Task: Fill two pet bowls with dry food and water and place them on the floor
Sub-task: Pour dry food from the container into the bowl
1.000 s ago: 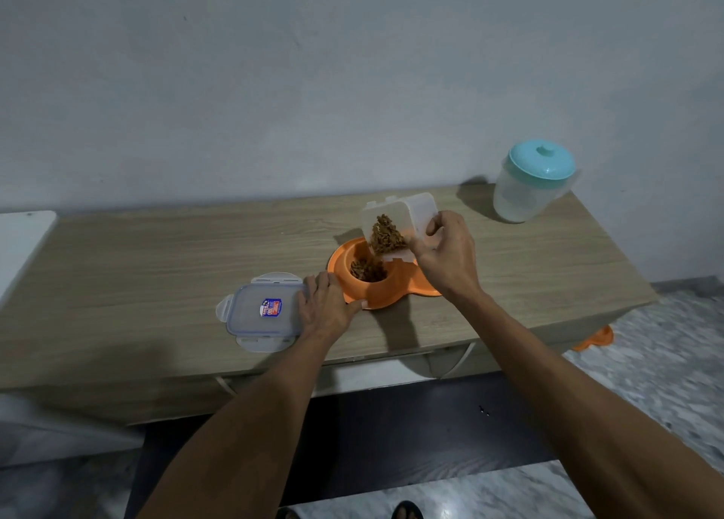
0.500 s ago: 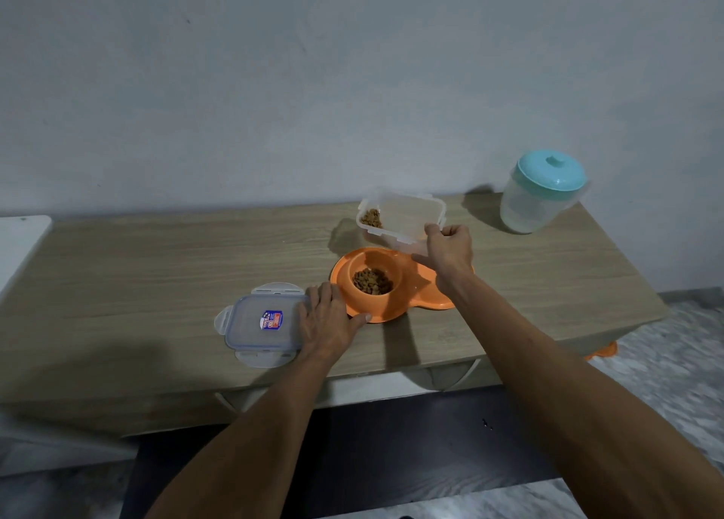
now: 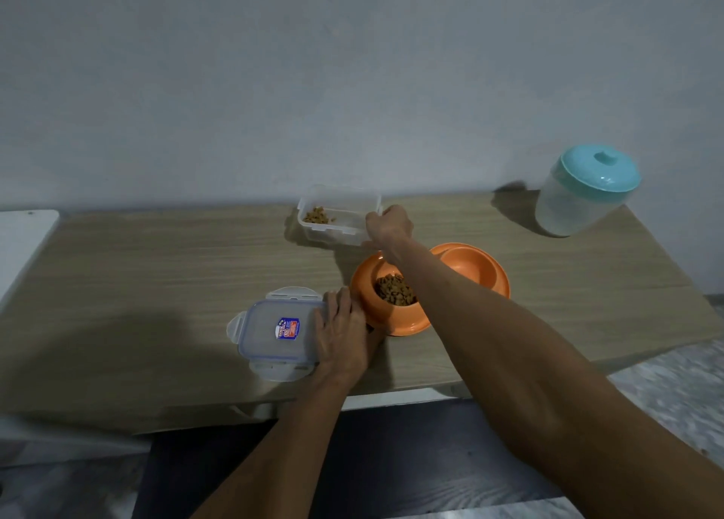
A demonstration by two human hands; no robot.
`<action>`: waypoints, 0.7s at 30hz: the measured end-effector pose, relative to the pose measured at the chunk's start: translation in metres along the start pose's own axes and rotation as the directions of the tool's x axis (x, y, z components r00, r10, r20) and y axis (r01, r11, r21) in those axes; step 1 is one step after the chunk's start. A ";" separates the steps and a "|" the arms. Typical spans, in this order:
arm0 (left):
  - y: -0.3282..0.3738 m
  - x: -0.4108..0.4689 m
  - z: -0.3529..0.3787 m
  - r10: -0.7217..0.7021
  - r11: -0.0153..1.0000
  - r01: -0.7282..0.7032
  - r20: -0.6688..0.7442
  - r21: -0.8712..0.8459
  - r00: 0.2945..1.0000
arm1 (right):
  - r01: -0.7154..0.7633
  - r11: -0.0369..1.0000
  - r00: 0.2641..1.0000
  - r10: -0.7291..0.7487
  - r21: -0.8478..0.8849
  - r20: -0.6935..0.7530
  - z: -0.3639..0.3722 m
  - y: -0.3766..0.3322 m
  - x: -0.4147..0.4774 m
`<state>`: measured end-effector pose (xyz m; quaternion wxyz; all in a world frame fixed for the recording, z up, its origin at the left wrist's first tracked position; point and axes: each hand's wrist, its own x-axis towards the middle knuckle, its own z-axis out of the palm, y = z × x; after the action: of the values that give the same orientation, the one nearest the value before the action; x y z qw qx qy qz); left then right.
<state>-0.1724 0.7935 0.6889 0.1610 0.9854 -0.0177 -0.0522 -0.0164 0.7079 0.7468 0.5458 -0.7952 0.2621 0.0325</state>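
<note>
**Kibble in one well, container set at the back**

Nearest, the left hand (image 3: 342, 332) lies flat with straight fingers on the right end of the clear lid (image 3: 274, 332), just beside the orange double bowl (image 3: 466, 267) on the tabletop (image 3: 156, 275). The bowl's left well holds dry food (image 3: 393, 290). Beyond it, the right hand (image 3: 390, 226) curls its fingers on the rim of the plastic container (image 3: 337, 213). A teal-lidded jug (image 3: 583, 193) stands far right.

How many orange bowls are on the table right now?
2. The bowl with kibble sits by the left hand near the front edge of the table; the empty bowl is just behind it, to its right, rims overlapping. None looks hidden.
</note>
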 end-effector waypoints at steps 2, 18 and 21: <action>0.000 0.000 -0.001 -0.020 1.000 0.021 0.034 -0.017 0.999 | 0.010 0.999 1.000 -0.009 -0.040 0.030 0.013 0.001 0.002; 0.000 -0.001 -0.005 -0.025 0.998 0.032 0.143 -0.045 0.989 | 0.029 0.984 0.994 -0.010 -0.177 0.106 0.034 0.006 -0.015; 0.000 0.000 -0.004 -0.035 0.996 0.048 0.150 -0.080 0.988 | 0.053 0.977 0.993 -0.029 -0.208 0.118 0.027 0.004 -0.019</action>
<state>-0.1721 0.7944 0.6929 0.1991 0.9713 -0.0070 -0.1296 -0.0285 0.7381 0.7385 0.4732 -0.8506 0.2090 0.0944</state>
